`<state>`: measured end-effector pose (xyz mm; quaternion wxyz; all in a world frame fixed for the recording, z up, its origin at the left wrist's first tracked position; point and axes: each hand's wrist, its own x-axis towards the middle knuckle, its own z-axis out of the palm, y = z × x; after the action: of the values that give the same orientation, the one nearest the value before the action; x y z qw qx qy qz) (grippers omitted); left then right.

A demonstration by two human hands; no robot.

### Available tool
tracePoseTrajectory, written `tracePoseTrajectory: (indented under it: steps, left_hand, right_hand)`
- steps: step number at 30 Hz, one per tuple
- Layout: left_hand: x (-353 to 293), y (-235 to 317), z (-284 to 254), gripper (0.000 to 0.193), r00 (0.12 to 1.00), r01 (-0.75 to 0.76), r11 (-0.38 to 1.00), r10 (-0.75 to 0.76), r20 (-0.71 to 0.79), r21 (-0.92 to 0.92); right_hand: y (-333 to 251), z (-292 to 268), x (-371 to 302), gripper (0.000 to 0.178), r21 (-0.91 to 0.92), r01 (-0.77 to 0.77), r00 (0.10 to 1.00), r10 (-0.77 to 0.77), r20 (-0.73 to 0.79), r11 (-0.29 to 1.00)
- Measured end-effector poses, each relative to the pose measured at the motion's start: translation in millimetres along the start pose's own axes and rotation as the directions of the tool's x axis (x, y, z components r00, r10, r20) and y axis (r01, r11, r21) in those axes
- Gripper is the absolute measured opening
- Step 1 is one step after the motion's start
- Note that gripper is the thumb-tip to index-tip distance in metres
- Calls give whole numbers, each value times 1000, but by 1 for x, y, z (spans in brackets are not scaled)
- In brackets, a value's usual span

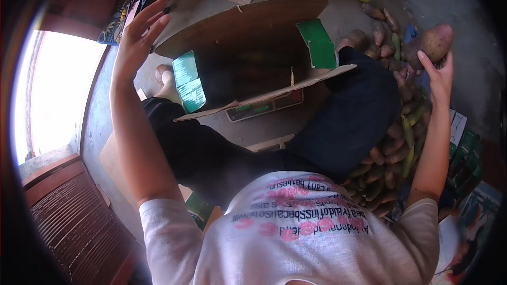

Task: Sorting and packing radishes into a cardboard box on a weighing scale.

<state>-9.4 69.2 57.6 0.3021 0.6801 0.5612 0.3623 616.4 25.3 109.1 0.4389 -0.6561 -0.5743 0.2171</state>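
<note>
Item: large, smooth-skinned, purplish-brown ovoid tuber (434,42), at far right, well apart from the open brown cardboard carton (248,21) to its left. Long axis slanting from near left to far right. Nearer hand: the right hand (439,71), its thumb along the near side and fingers partly hidden behind, closed about the tuber.

Left hand (138,37): raised at far left, just beside the carton's left end; fingers loosely parted, nothing seen in them.

Carton: stiff, bowed long flaps; glossy green end flaps (319,47); interior dark, contents unclear.

Right side, beside the dark-trousered leg (351,111): heap of knobbly brown tubers (397,145) with long, tapering green vegetables (408,132).
</note>
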Motion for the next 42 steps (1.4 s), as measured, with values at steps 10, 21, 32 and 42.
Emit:
tracePoseTrajectory:
  steps: [10,21,32,42]
  left_hand:
    - [6,6,36,24,987,-97,920,40,156,379]
    - [3,-3,38,21,986,-158,914,126,109,373]
    - [2,10,36,19,984,-138,937,92,154,320]
    - [-2,2,25,36,992,-94,985,106,-75,145]
  right_hand:
    - [-143,261,2,69,97,773,203,-389,899,627]
    - [-12,407,-28,84,-100,938,-62,447,892,331]
    - [-145,265,-7,45,218,450,256,-359,897,866]
    - [15,23,-69,35,164,119,966,-76,-245,979]
